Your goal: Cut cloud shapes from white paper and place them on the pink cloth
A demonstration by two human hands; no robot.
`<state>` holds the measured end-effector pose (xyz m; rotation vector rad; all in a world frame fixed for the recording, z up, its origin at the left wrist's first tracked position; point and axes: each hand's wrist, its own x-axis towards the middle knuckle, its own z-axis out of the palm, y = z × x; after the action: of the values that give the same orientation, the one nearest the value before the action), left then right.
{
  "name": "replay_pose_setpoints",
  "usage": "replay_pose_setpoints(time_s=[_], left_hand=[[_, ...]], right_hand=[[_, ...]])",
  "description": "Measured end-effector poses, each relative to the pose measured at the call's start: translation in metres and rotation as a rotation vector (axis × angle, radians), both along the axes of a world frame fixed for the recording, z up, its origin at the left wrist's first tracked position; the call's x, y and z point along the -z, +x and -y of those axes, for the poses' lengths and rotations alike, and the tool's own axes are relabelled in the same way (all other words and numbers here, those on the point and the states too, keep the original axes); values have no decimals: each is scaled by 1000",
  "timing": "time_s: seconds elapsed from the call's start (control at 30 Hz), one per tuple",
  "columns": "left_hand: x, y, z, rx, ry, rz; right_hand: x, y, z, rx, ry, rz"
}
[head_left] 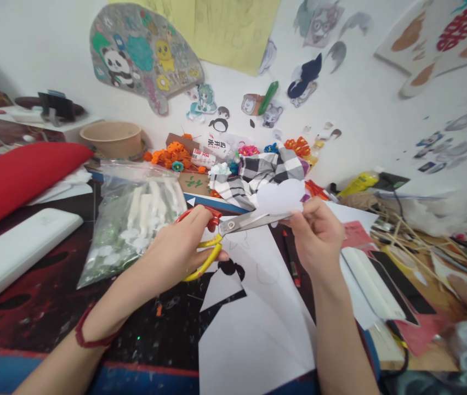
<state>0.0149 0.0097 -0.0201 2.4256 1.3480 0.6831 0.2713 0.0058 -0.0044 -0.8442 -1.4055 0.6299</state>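
The left hand (184, 241) gripped scissors (233, 225), the right hand (314, 233) pinched a seemingly part-cut paper shape (280, 196), and outlines (267, 274) beneath them lay uncut.

The scissors' blades (254, 220) look smooth metal, their handles (210, 263) glossy plastic, the paper cutout (280, 196) matt.

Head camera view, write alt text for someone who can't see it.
A person's left hand holds scissors with red and yellow handles, the blades at a white paper piece pinched in the right hand. Below, white paper lies on a dark table, left of it a clear plastic bag.
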Motion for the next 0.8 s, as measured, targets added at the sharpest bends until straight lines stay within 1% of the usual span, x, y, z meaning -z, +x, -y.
replay_pose_setpoints(time_s=[0.2, 0.3, 0.37, 0.43, 0.47, 0.53, 0.57, 0.6, 0.63, 0.67, 0.7, 0.73, 0.8], left_hand=[[-1, -6, -4, 41, -30, -6], [-2, -12, -5, 73, -86, 5], [-2, -18, -7, 74, -80, 21], [-3, -23, -10, -3, -18, 17], [-4, -25, -11, -80, 26, 3], [-6, -28, -12, -281, 114, -13], [-8, -27, -12, -370, 135, 16], [-9, -26, -12, -429, 120, 101], [-11, -23, -12, -449, 69, 228], [-12, -19, -11, -429, -7, 371], [-13, -14, -10, -377, -97, 521], [-13, -9, -9, -303, -179, 627], [-12, 4, -6, -182, -275, 716]], right_hand=[[-1, 1, -1, 43, -12, -21], [-2, 0, -2, 45, -32, -51], [-2, 1, -4, 51, -30, -68], [-2, 2, -7, 69, -15, -83], [-2, 3, -8, 72, -12, -92], [-1, 5, -9, 49, -28, -112], [-1, 6, -9, 24, -47, -118], [-1, 6, -9, -3, -71, -119], [-1, 6, -8, -28, -97, -112], [-1, 4, -7, -50, -121, -99], [-1, 3, -5, -69, -142, -78], [-1, 0, -4, -88, -161, -51], [-3, -5, 0, -119, -188, 13]])
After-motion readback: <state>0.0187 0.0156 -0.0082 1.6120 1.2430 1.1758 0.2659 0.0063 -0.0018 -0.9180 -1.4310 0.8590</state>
